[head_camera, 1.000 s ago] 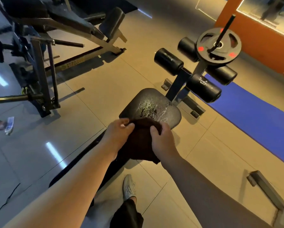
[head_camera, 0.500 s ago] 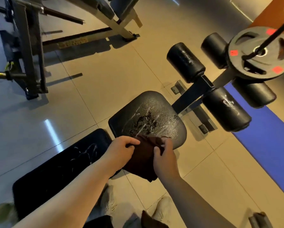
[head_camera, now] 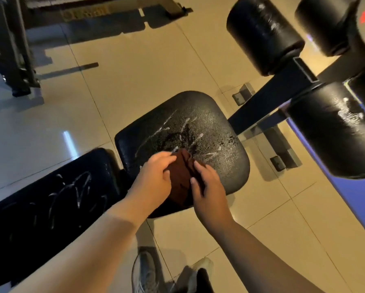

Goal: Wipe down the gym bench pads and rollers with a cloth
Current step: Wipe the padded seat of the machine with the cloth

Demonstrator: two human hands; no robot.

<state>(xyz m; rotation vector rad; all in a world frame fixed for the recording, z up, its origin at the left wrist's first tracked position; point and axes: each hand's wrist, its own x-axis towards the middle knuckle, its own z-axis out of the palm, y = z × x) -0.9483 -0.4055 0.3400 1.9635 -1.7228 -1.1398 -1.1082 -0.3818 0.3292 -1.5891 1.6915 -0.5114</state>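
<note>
Camera's way closer than half a sec ago, and the cloth (head_camera: 180, 178) has come up off the near edge onto the seat pad (head_camera: 198, 123). Lower left, the long pad (head_camera: 50, 197) shows white streaks, with just a narrow gap to the seat pad. The left hand (head_camera: 154, 178) grips the cloth's left side and the right hand (head_camera: 209, 187) pinches its right side. Both are over the near half of that surface; the far half is bare and streaky. Open floor tile (head_camera: 135, 70) lies upper left of the pad and below it on the right. Count: two pads, one cloth, four rollers (head_camera: 261, 32) upper right, the fourth only a sliver at the right edge, plus one blue mat (head_camera: 346, 191).
</note>
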